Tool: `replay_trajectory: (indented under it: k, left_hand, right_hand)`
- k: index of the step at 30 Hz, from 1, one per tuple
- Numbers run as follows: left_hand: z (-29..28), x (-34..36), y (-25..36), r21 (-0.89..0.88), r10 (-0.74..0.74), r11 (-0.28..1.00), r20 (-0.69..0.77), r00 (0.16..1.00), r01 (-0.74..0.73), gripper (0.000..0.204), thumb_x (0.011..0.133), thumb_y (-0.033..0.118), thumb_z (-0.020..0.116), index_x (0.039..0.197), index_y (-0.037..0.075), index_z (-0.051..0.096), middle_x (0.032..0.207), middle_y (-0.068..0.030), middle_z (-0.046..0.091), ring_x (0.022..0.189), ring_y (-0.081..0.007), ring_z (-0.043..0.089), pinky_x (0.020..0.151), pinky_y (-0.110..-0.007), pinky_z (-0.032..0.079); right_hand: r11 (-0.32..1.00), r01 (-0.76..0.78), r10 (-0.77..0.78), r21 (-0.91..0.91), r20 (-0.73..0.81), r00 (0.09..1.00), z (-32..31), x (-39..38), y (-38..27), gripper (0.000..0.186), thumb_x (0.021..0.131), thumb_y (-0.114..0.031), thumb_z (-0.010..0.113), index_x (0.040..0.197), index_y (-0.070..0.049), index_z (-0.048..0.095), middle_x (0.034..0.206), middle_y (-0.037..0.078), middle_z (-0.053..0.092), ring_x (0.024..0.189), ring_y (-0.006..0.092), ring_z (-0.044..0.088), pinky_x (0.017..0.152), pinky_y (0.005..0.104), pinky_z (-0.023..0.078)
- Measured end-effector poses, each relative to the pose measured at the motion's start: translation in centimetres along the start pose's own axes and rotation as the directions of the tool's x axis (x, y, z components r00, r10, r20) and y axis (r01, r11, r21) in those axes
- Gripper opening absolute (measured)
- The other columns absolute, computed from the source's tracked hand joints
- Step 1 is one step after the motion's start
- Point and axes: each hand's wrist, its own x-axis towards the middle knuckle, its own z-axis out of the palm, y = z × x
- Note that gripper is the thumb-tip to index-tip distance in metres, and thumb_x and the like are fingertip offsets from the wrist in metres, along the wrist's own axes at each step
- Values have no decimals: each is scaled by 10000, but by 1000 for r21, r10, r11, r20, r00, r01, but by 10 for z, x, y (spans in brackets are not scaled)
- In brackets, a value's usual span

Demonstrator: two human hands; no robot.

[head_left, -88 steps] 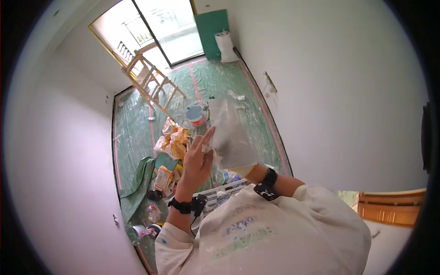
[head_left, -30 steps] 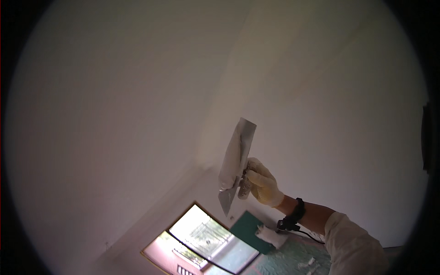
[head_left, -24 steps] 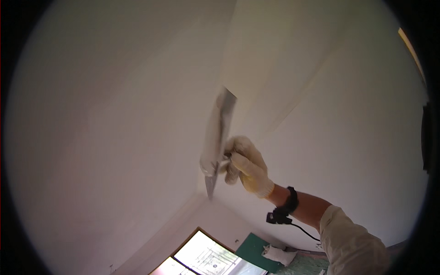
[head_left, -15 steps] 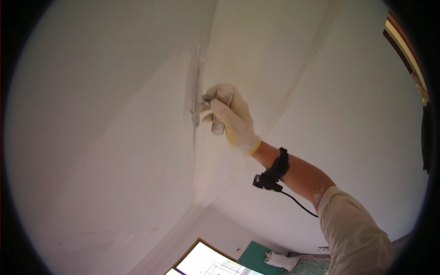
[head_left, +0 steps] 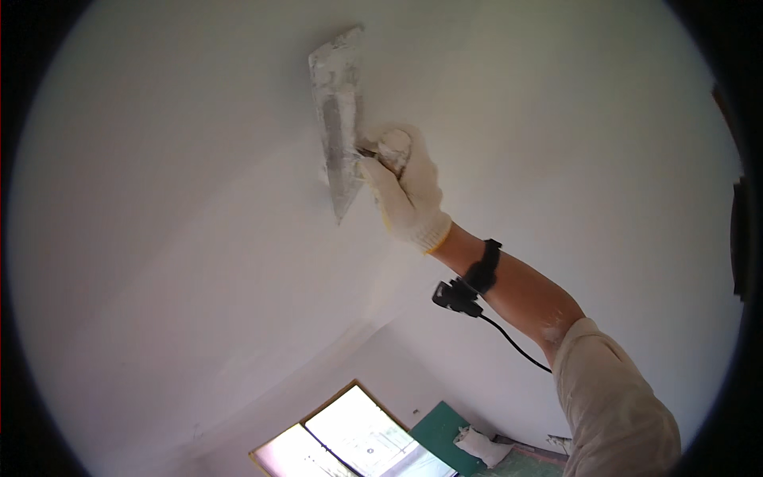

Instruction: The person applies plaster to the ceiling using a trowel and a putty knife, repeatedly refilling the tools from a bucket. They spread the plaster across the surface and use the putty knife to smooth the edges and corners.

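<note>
My right hand, in a cream knitted glove, is closed round the handle of a plastering trowel. The trowel's long metal blade is smeared with white plaster and points up and down the picture. Its flat side shows, close to the pale ceiling surface; whether the blade touches it I cannot tell. White residue coats the rounded end of the handle. My left hand is out of sight.
A black strap with a small device and a cable sits on my right forearm. Below are a bright window, a green panel and a white bag. A dark object stands at the right rim.
The trowel has turned from nearly edge-on to showing its broad side, its blade now higher in view. My right hand stays closed on it. The background has shifted with the head.
</note>
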Motion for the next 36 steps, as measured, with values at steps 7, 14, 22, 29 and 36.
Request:
replay_trajectory:
  k: [7,14,22,29,36]
  left_hand:
    - [-7,-160,73,69,-121,987,-268,956,144,367,957,303,586,1253,86,568,789,-23,643,596,-142,591,526,-251,497]
    - [171,-290,182,112,-192,958,-431,881,264,382,967,329,585,1263,88,568,792,-23,649,585,-142,592,523,-246,500]
    - [645,-318,315,91,-289,924,-470,834,371,401,978,358,585,1275,89,569,795,-22,657,572,-142,593,518,-242,503]
    - [1287,-372,412,-200,-633,756,-465,619,623,418,988,384,585,1286,91,569,797,-21,663,561,-143,593,514,-237,505]
    - [1954,-148,555,-674,-709,481,77,701,561,540,921,185,663,1379,-47,495,1028,-155,664,741,-190,650,522,-240,481]
  right_hand:
    - [998,-29,30,58,-21,999,-26,31,-11,324,916,-19,608,1232,-6,537,1023,128,690,890,169,675,778,286,531]
    - [998,69,-68,12,-64,996,-95,120,-6,232,837,-59,692,1045,-93,598,1006,125,643,874,301,651,704,373,539]
    - [947,-103,72,303,111,991,-356,314,72,130,876,-159,656,966,-163,562,944,71,587,886,308,615,711,410,531]
    - [75,-846,292,528,799,525,-834,390,337,181,974,-155,532,1111,-62,606,1052,115,627,836,282,681,746,346,562]
    - [-579,-732,617,360,780,-105,-1527,622,623,249,896,-109,589,1113,11,573,806,103,676,508,132,578,500,254,476]
